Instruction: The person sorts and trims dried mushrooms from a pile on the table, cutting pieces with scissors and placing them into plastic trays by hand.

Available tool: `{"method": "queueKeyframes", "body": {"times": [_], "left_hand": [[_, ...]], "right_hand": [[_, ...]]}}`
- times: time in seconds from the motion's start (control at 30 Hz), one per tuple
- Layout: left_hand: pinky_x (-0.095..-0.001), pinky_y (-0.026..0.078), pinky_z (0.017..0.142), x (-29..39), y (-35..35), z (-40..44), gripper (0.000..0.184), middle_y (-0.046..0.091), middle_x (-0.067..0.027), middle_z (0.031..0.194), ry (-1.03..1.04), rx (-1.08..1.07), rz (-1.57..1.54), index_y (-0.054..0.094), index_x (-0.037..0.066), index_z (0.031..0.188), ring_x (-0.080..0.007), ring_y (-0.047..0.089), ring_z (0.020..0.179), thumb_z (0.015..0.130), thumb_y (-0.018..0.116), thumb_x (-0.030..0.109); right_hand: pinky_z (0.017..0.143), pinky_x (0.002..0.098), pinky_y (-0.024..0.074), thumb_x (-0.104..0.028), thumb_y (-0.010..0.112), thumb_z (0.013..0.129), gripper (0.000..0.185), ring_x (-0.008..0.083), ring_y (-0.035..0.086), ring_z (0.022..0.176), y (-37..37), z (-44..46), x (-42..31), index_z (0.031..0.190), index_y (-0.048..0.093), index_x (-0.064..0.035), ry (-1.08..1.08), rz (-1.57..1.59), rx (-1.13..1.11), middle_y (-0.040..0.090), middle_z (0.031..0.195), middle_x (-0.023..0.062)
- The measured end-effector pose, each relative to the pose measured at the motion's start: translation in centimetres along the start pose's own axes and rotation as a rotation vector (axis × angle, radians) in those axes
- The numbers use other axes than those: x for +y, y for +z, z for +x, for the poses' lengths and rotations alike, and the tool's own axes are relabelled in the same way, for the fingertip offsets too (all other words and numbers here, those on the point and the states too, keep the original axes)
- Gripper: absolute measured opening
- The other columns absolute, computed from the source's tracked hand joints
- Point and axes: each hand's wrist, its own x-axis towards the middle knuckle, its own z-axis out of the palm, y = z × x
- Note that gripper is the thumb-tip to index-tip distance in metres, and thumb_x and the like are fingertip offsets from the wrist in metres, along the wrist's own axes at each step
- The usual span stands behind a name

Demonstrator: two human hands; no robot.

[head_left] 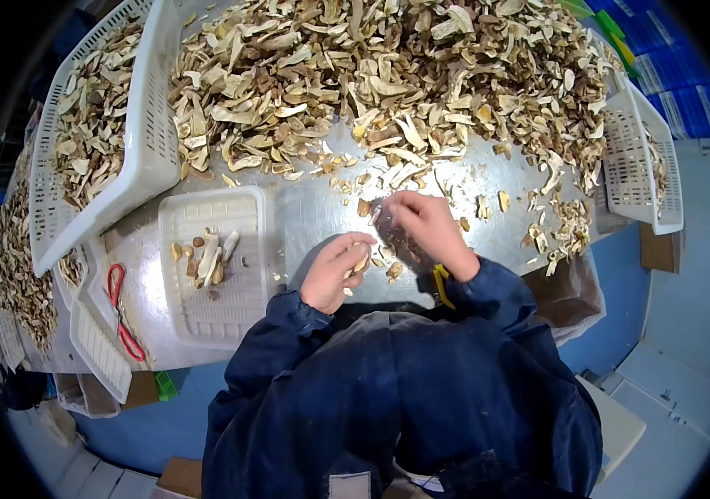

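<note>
My left hand (338,273) is curled above the near part of the metal table, its fingers closed around dried mushroom slices (361,263), partly hidden in the palm. To its right, my right hand (430,229) hovers over the table with thumb and forefinger pinched together. Whether anything sits between those fingertips is unclear. A small mushroom piece (375,215) shows just beside them. Loose crumbs and slices lie around and beneath both hands. In front spreads a large heap of dried mushroom slices (388,83).
A white tray (173,287) with a few mushroom pieces stands left of my hands. Farther left are red-handled scissors (115,291) and a tilted white basket (151,108) of slices. Another basket (629,166) stands right. A yellow curved object (443,287) lies by my right wrist.
</note>
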Motion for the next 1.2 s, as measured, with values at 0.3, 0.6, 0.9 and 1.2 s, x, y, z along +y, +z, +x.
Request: {"method": "queueKeyframes", "body": {"times": [0.3,0.6,0.9,1.2], "left_hand": [[-0.0202,0.038,0.056,-0.9,-1.5,0.6,0.015,0.046,-0.0003,0.081,-0.079,-0.369,-0.769,0.053,0.008,0.094,-0.0097,0.042,0.069,0.097,0.043,0.019],[-0.0394,0.047,0.092,-0.3,0.4,0.9,0.021,0.06,-0.0064,0.111,-0.034,0.11,-0.816,0.058,0.012,0.109,-0.0223,0.056,0.106,0.094,0.048,0.023],[-0.0191,0.033,0.046,-1.3,-1.6,1.3,0.016,0.047,0.0019,0.082,-0.162,-0.115,-0.982,0.059,0.015,0.103,-0.0097,0.041,0.067,0.095,0.047,0.021],[-0.0174,0.026,0.045,-0.2,0.9,0.8,0.02,0.046,0.0042,0.081,-0.018,0.038,-0.285,0.054,0.006,0.108,-0.0045,0.038,0.063,0.093,0.053,0.02]], "right_hand": [[0.06,0.0419,0.0474,-0.012,0.056,0.082,0.014,0.0326,0.06,0.071,-0.4,4.9,1.6,0.095,0.062,-0.0089,-0.32,-0.884,0.121,0.057,0.08,0.0118],[0.062,0.0403,0.0464,-0.026,0.061,0.081,0.021,0.0314,0.059,0.069,-0.1,-0.4,-3.2,0.091,0.062,-0.007,-0.206,-0.205,-0.143,0.059,0.074,0.0135],[0.062,0.0395,0.0471,-0.025,0.064,0.079,0.017,0.0304,0.06,0.072,-4.7,0.5,2.4,0.083,0.062,-0.0079,-0.071,-0.583,0.272,0.059,0.079,0.0108],[0.054,0.0365,0.0438,-0.023,0.066,0.076,0.023,0.0294,0.058,0.058,-1.7,-1.6,0.6,0.073,0.06,-0.0004,0.142,-0.212,0.135,0.06,0.067,0.0153]]}}
